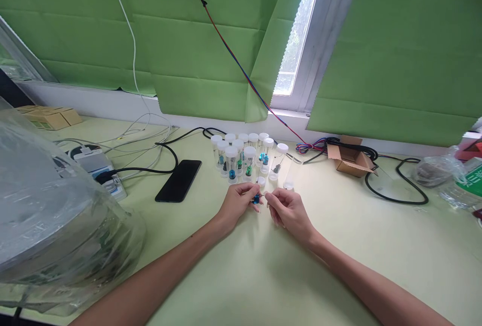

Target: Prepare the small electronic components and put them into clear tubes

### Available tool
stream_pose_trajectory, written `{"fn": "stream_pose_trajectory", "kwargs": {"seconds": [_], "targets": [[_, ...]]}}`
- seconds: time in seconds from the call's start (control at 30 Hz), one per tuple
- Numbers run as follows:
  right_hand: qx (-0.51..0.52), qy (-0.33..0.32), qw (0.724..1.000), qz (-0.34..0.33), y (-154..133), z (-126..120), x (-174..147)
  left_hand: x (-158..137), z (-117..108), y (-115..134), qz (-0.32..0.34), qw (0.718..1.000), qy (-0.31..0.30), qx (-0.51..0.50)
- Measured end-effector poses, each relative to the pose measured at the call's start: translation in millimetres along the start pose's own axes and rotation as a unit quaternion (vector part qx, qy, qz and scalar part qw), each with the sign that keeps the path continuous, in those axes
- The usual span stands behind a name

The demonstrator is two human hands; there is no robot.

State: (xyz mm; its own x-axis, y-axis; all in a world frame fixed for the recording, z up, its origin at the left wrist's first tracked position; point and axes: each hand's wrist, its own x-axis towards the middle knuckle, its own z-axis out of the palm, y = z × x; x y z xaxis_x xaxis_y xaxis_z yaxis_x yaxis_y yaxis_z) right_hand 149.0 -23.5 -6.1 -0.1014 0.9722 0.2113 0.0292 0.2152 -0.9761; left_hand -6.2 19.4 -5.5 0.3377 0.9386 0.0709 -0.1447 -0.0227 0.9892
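Left hand (238,200) pinches a small blue piece (256,198), right hand (286,207) at its 3 o'clock nips something too small to tell, capped vials (244,157) at 12.

view: head camera, worn, single
facing: forward and down, toward 12 o'clock over the worktop (241,276)
nearness: close, arm's reach

Small blue part (256,198) pinched at fingertips
Tiny, blue with dark base, upright, just above pale green table, near the capped vials.
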Motion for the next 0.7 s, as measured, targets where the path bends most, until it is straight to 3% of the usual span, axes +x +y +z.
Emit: {"fn": "stream_pose_trajectory", "kwargs": {"seconds": [0.33,0.7], "targets": [[-0.020,0.024,0.999,0.013,-0.1,1.7,0.1,0.0,-0.2,-0.1,-0.002,1.000,0.001,0.005],[-0.133,0.048,0.990,-0.027,4.9,0.4,-1.3,-0.6,-0.6,-1.0,-0.005,1.000,0.003,0.014]]}}
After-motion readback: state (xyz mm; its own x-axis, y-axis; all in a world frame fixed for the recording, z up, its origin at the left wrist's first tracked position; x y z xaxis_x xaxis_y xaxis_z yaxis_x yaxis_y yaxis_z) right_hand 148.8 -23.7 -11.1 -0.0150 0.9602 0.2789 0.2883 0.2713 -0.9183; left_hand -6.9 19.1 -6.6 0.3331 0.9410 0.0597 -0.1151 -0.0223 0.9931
